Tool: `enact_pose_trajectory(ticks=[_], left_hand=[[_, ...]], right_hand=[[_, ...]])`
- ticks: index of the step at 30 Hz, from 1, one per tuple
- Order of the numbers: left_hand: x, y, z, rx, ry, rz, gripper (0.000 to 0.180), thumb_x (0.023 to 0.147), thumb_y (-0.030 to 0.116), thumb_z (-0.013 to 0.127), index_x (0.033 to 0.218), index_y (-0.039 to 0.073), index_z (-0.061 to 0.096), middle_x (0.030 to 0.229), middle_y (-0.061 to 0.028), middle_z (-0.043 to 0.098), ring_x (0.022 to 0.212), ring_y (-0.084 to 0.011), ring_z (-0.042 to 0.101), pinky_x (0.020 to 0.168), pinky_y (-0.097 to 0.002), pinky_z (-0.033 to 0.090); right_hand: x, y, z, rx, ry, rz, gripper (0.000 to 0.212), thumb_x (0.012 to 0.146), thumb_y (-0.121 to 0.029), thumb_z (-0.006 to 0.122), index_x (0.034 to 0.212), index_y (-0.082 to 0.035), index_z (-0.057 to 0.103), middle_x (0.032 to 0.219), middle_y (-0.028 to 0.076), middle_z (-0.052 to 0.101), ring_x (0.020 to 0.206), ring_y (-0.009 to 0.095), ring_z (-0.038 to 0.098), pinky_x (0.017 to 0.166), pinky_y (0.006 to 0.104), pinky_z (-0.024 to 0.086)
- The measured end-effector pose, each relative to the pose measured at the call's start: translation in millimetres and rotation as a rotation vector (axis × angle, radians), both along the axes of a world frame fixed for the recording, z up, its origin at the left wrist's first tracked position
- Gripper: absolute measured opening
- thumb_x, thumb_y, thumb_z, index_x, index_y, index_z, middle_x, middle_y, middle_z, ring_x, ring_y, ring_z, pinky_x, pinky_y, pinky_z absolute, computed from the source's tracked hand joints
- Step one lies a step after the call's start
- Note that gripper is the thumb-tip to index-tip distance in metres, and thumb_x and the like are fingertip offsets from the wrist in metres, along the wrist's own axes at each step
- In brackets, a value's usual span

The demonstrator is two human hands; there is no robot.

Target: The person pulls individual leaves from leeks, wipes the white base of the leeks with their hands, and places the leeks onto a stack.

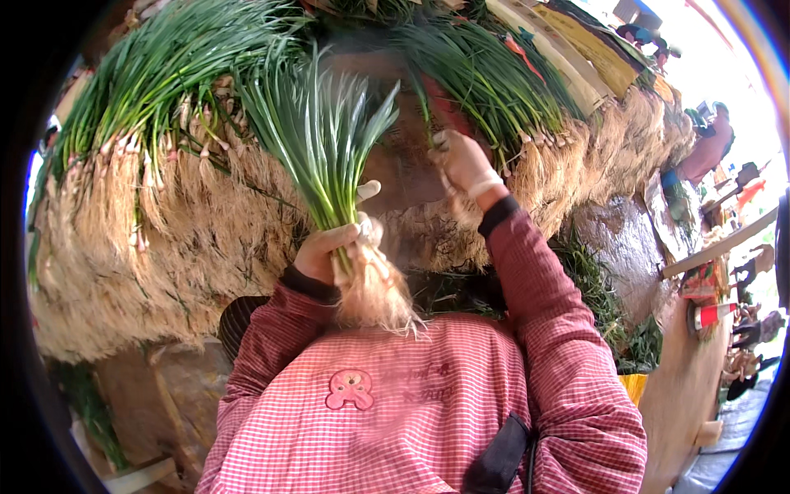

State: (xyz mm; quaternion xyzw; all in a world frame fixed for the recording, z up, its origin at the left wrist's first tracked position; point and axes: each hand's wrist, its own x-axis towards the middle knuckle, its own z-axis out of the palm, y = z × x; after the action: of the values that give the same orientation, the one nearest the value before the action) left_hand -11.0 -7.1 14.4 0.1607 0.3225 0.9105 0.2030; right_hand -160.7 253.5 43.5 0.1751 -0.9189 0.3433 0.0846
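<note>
While the left hand point(327, 249) grasps a green-garlic bunch point(322, 156) toward eleven o'clock, the right hand point(465, 160), toward one, pinches a stalk point(425, 107).

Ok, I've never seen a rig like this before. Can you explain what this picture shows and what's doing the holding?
There is no machine here: each grip is a person's own hand. The single picture comes from a wide fisheye camera on that person's head, looking down, so its left is their left and straight edges bend.

The left grip holds a bunch of green stalks, leaves up, pale roots hanging down. The right grip is raised with fingers curled, seemingly at a thin stalk, but blur hides the detail.

Beyond lie a left heap and a right heap of similar stalks, with a brown surface between them.
</note>
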Motion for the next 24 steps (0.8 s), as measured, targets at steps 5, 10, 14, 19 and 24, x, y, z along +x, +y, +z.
enact_pose_trajectory(ticks=[5, 10, 14, 19, 24], left_hand=[[5.6, 12.7, 6.9, -0.117, -0.151, 0.085, 0.038, 0.09, 0.013, 0.063, 0.124, 0.001, 0.052, 0.073, -0.0063, 0.064, 0.069, -0.0251, 0.069, 0.046, -0.0406, 0.06], [5.5, 17.6, -8.7, -0.368, -0.316, 0.071, 0.026, 0.093, 0.015, 0.06, 0.113, -0.001, 0.062, 0.087, -0.0105, 0.066, 0.075, -0.0229, 0.068, 0.047, -0.0406, 0.059], [8.6, 23.6, -11.2, -0.303, -0.262, 0.197, 0.029, 0.093, 0.015, 0.061, 0.116, -0.002, 0.062, 0.085, -0.0094, 0.066, 0.072, -0.0207, 0.067, 0.048, -0.0361, 0.059], [21.7, 17.4, 9.4, -0.369, -0.364, 0.021, 0.031, 0.095, 0.018, 0.056, 0.115, -0.005, 0.061, 0.085, -0.0123, 0.068, 0.062, -0.0208, 0.067, 0.045, -0.03, 0.056], [19.0, 11.5, -4.7, -0.382, -0.296, 0.013, 0.033, 0.093, 0.02, 0.057, 0.113, -0.006, 0.062, 0.084, -0.0153, 0.068, 0.072, -0.025, 0.07, 0.047, -0.0314, 0.058]], right_hand=[[94.4, -52.0, -2.4, -0.266, -0.093, 0.1, 0.021, 0.091, -0.021, 0.067, 0.095, -0.001, 0.061, 0.082, 0.009, 0.066, 0.071, 0.017, 0.063, 0.066, 0.0322, 0.051], [96.0, -54.7, -22.1, 0.156, 0.308, 0.031, 0.022, 0.094, -0.03, 0.058, 0.094, -0.008, 0.061, 0.078, 0.01, 0.065, 0.071, 0.026, 0.066, 0.065, 0.0371, 0.054], [44.1, -3.0, -20.0, 0.165, 0.203, -0.104, 0.019, 0.094, -0.028, 0.059, 0.097, -0.009, 0.062, 0.087, 0.009, 0.068, 0.075, 0.025, 0.067, 0.07, 0.0375, 0.055], [91.9, -57.6, 13.7, -0.004, -0.368, 0.124, 0.046, 0.092, -0.047, 0.06, 0.103, -0.002, 0.064, 0.103, 0.014, 0.069, 0.092, 0.026, 0.066, 0.085, 0.04, 0.052], [81.5, -62.4, -16.0, -0.004, -0.004, -0.019, 0.039, 0.096, -0.04, 0.055, 0.103, -0.002, 0.063, 0.093, 0.018, 0.068, 0.088, 0.039, 0.064, 0.082, 0.0413, 0.052]])
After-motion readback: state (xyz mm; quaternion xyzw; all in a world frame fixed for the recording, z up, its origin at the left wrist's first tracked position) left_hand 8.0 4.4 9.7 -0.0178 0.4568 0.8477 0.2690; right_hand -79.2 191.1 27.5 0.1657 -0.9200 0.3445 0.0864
